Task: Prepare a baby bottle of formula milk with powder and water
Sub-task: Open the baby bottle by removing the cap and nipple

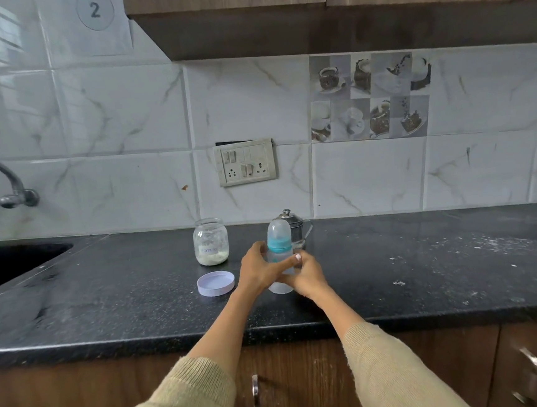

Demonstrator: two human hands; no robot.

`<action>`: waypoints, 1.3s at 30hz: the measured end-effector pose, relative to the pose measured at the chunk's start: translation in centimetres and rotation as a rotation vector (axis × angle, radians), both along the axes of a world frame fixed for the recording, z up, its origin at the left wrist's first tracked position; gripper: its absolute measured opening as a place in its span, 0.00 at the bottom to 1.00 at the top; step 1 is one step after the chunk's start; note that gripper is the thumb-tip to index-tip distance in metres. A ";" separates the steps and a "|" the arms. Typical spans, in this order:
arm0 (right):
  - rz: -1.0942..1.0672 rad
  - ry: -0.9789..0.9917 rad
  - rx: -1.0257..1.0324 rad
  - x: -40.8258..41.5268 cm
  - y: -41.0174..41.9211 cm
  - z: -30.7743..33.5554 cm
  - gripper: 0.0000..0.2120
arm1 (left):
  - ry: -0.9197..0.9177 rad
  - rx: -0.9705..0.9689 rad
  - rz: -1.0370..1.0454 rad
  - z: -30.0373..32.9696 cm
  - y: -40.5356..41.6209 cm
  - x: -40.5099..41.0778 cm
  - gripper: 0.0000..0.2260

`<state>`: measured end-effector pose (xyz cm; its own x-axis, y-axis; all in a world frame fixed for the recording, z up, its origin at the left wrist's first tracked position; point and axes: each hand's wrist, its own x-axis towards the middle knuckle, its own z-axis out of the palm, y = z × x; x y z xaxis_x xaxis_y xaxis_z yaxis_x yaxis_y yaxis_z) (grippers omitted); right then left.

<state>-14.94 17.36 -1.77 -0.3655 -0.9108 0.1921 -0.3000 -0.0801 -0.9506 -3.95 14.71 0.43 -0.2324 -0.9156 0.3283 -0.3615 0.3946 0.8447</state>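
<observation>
From my head camera, both my hands meet at the centre of the black speckled stone counter [395, 257], wrapped around a clear plastic baby bottle with a teal collar and a domed clear cap [277, 235]. The bottle stands upright. My left hand [256, 271] curls round its body from nine o'clock, thumb reaching across the front; my right hand [306, 276] grips it from three o'clock, fingers folded round the lower part.

At ten o'clock from the bottle stands an open glass jar with a little white powder at the bottom [211, 241]; its paper label carries writing too blurred for me to read. At eight o'clock, just beside my left wrist, lies a flat pale lilac plastic lid [215, 283], inner side up. Directly behind the bottle, at twelve o'clock, a small lidded steel pot [291, 221] is half hidden.

White specks dust the counter at three o'clock. A dark sink [9, 261] and curved steel tap [9, 187] sit far at nine o'clock. The wall is white marbled tile, with a switch-and-socket plate [245, 162], a coffee-picture tile panel [369, 95], and a paper sheet marked "2" [95, 10].
</observation>
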 end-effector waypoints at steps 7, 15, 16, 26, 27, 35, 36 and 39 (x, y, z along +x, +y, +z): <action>0.127 0.522 0.400 -1.7 -0.5 4.0 0.35 | -0.019 -0.028 0.001 0.2 -0.9 0.4 0.21; -0.089 0.583 0.104 -0.8 -0.7 12.1 0.23 | -0.008 -0.022 0.003 0.4 -1.6 0.0 0.19; -0.059 0.705 0.165 -0.3 -0.6 12.7 0.28 | -0.005 -0.023 0.006 0.4 -1.6 -0.1 0.18; 0.049 1.097 0.386 1.9 -2.2 14.0 0.23 | 0.040 -0.017 -0.036 -0.2 -2.2 0.0 0.19; 0.067 1.097 0.401 1.8 -2.3 14.2 0.23 | 0.046 -0.016 -0.038 -0.2 -2.2 -0.1 0.19; 0.304 0.971 0.461 0.9 -2.6 15.5 0.20 | 0.038 -0.002 -0.045 -0.1 -2.6 0.0 0.20; 0.324 0.959 0.460 0.9 -2.5 15.6 0.20 | 0.034 -0.005 -0.045 -0.1 -2.6 0.0 0.20; 0.253 1.014 0.415 1.4 -2.2 15.6 0.22 | 0.033 -0.003 -0.053 0.0 -2.6 0.1 0.21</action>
